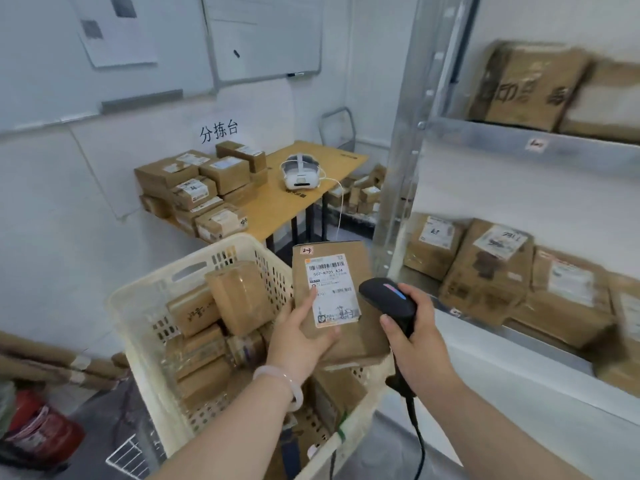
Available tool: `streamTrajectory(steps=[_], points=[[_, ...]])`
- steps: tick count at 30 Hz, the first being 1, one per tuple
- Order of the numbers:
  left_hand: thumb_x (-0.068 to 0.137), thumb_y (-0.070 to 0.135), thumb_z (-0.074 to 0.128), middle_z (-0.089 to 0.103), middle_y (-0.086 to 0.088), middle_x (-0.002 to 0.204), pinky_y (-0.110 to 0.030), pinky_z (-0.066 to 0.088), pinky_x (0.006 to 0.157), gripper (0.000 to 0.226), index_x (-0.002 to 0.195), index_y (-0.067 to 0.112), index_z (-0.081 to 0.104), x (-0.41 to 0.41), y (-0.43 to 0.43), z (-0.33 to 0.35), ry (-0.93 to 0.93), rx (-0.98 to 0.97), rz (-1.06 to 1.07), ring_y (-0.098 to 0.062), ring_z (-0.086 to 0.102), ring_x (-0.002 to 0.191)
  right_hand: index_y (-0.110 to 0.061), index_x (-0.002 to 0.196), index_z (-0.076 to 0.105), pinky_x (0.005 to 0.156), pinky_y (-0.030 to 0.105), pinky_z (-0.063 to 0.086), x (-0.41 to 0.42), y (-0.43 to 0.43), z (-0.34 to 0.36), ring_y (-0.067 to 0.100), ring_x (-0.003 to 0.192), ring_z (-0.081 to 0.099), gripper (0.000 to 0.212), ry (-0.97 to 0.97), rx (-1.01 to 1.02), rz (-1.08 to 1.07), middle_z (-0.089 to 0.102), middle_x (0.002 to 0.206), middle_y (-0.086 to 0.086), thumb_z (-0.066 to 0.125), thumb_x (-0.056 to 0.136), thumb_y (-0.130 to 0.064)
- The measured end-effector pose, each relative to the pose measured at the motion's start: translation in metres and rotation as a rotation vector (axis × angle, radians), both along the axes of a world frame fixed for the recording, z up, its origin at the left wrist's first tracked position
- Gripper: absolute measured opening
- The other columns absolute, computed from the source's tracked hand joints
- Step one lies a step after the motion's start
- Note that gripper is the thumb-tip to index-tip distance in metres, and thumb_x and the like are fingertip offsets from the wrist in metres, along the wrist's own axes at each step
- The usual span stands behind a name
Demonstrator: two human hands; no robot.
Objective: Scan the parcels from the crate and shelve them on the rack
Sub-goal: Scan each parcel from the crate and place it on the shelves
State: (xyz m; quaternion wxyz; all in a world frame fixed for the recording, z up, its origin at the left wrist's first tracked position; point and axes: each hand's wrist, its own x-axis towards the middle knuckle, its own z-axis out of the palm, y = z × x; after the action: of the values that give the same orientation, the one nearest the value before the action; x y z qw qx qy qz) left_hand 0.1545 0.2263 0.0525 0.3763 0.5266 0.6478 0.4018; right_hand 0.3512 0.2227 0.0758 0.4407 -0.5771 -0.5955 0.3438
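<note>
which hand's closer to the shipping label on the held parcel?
Left. The left hand grips the parcel with its thumb on the label; the right hand holds the scanner to the label's right, off it.

Far past the left hand's fingers (322, 342) a wooden table (332, 161) stands against a white wall (52, 202). A white headset (299, 171) sits on the table, and a thin wire hangs off the edge. High above the fingers, a whiteboard (263, 36) and paper sheets (114, 29) hang on the wall. Low down and left of the fingers, a red fire extinguisher (41, 431) lies by the grey floor (391, 434).
</note>
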Motion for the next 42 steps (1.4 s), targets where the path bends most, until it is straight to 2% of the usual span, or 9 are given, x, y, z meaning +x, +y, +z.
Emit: streamTrajectory(steps=[6,9,12,16,20,25,29,33,42], points=[[0.076,0.040,0.084,0.020,0.019,0.155,-0.022,0.014,0.111,0.077,0.120,0.077,0.033,0.089,-0.003,0.022,-0.008,0.172,-0.146,0.003,0.018,0.134,-0.077,0.111,0.023,0.069,0.014,0.046,0.079,-0.042,0.044,-0.013,0.095,0.056,0.062,-0.001,0.151,-0.162,0.050,0.108,-0.047,0.059,0.096,-0.030],[0.075,0.040,0.084,0.018,0.016,0.158,-0.024,0.017,0.116,0.079,0.122,0.076,0.031,0.139,-0.010,0.027,0.031,0.233,-0.193,-0.002,0.018,0.142,-0.076,0.112,0.025,0.064,0.012,0.047,0.119,-0.069,0.063,-0.005,0.087,0.061,0.059,-0.027,0.190,-0.211,0.059,0.106,-0.029,0.059,0.096,-0.030],[0.078,0.041,0.082,0.014,0.009,0.163,-0.031,0.018,0.121,0.082,0.128,0.071,0.025,0.190,-0.021,0.032,0.080,0.265,-0.269,-0.005,0.012,0.146,-0.071,0.115,0.028,0.066,0.021,0.052,0.155,-0.096,0.076,-0.002,0.083,0.062,0.054,-0.060,0.185,-0.244,0.060,0.105,-0.024,0.059,0.095,-0.032],[0.078,0.030,0.085,0.014,0.009,0.161,-0.022,0.019,0.115,0.081,0.128,0.068,0.033,0.254,-0.040,0.037,-0.015,0.262,-0.363,-0.005,0.017,0.144,-0.063,0.116,0.030,0.065,0.029,0.054,0.201,-0.131,0.086,0.003,0.077,0.061,0.046,-0.076,0.173,-0.301,0.060,0.104,-0.025,0.058,0.096,-0.033],[0.080,0.032,0.082,0.013,0.008,0.162,-0.022,0.018,0.116,0.078,0.135,0.060,0.035,0.305,-0.058,0.036,0.013,0.257,-0.439,-0.011,0.016,0.148,-0.060,0.118,0.033,0.066,0.024,0.048,0.241,-0.163,0.093,-0.002,0.081,0.060,0.044,-0.080,0.185,-0.372,0.054,0.103,-0.039,0.059,0.095,-0.033],[0.081,0.031,0.081,0.013,0.003,0.163,-0.019,0.016,0.114,0.078,0.146,0.046,0.041,0.354,-0.079,0.032,0.029,0.255,-0.493,-0.013,0.013,0.149,-0.059,0.117,0.031,0.061,0.026,0.046,0.282,-0.196,0.099,0.004,0.069,0.058,0.041,-0.105,0.171,-0.441,0.059,0.099,-0.025,0.058,0.096,-0.036],[0.082,0.029,0.082,0.017,0.006,0.160,-0.013,0.018,0.109,0.077,0.145,0.046,0.041,0.384,-0.094,0.028,0.011,0.260,-0.524,-0.009,0.018,0.145,-0.062,0.113,0.031,0.053,0.012,0.041,0.307,-0.216,0.100,-0.002,0.070,0.060,0.041,-0.119,0.151,-0.477,0.061,0.095,-0.025,0.058,0.096,-0.036],[0.082,0.026,0.082,0.017,0.005,0.160,-0.026,0.024,0.119,0.078,0.147,0.042,0.041,0.406,-0.104,0.027,0.008,0.261,-0.538,-0.015,0.020,0.147,-0.058,0.115,0.031,0.052,0.009,0.040,0.325,-0.228,0.099,-0.006,0.071,0.059,0.040,-0.138,0.143,-0.501,0.062,0.095,-0.025,0.058,0.096,-0.035],[0.081,0.028,0.082,0.016,0.006,0.161,-0.032,0.028,0.120,0.080,0.145,0.047,0.039,0.434,-0.109,0.020,0.012,0.228,-0.568,-0.017,0.021,0.147,-0.056,0.118,0.028,0.057,0.011,0.040,0.349,-0.234,0.093,-0.001,0.078,0.060,0.040,-0.150,0.133,-0.548,0.059,0.104,-0.023,0.056,0.097,-0.038]])
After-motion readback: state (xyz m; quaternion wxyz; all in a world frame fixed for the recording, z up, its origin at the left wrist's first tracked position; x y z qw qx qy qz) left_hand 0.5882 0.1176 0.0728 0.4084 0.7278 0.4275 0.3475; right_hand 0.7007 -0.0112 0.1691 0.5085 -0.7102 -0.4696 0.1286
